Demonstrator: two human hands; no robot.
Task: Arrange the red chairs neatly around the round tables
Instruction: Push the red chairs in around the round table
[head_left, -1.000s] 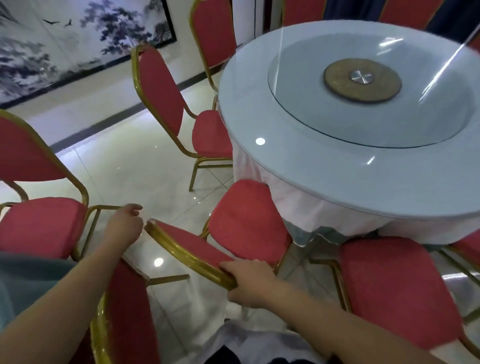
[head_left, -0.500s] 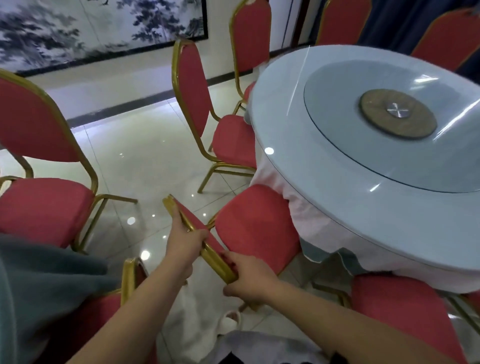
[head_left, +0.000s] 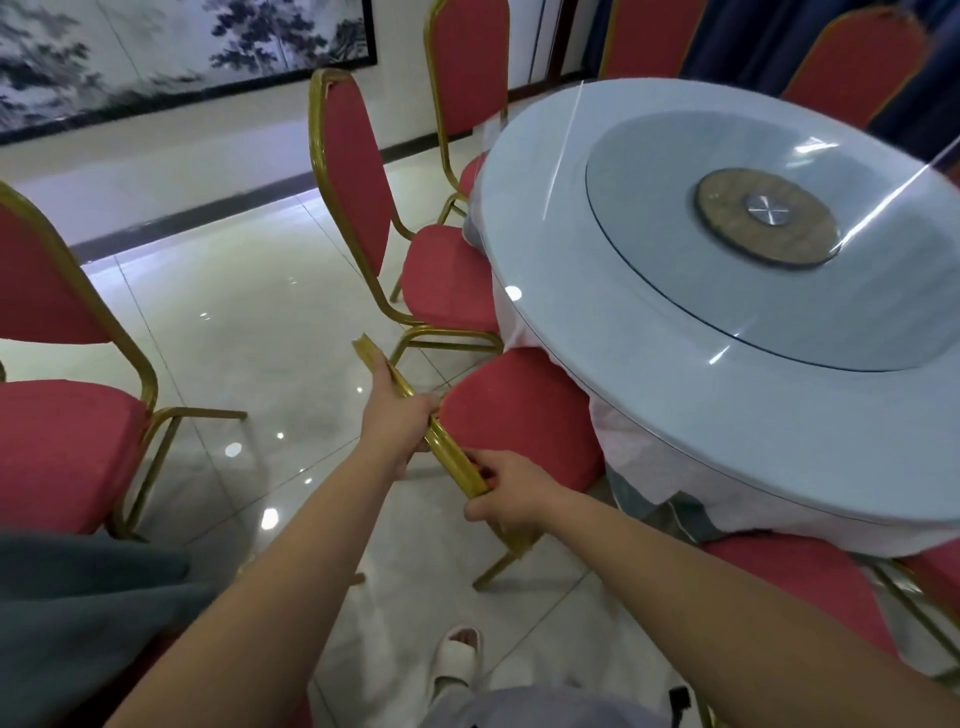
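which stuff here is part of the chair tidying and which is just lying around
Job: held red chair, gripped at its gold back rail by left hand and right hand; round table; neighbouring red chair; red chair at far left.
Just there: wall painting; white slipper; glass turntable.

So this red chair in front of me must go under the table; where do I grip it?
Grip the gold top rail of its backrest from behind, near both ends: it is the nearest edge, and the seat faces the round table.

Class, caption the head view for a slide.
The left hand and right hand grip the gold backrest of a red chair at the round table.
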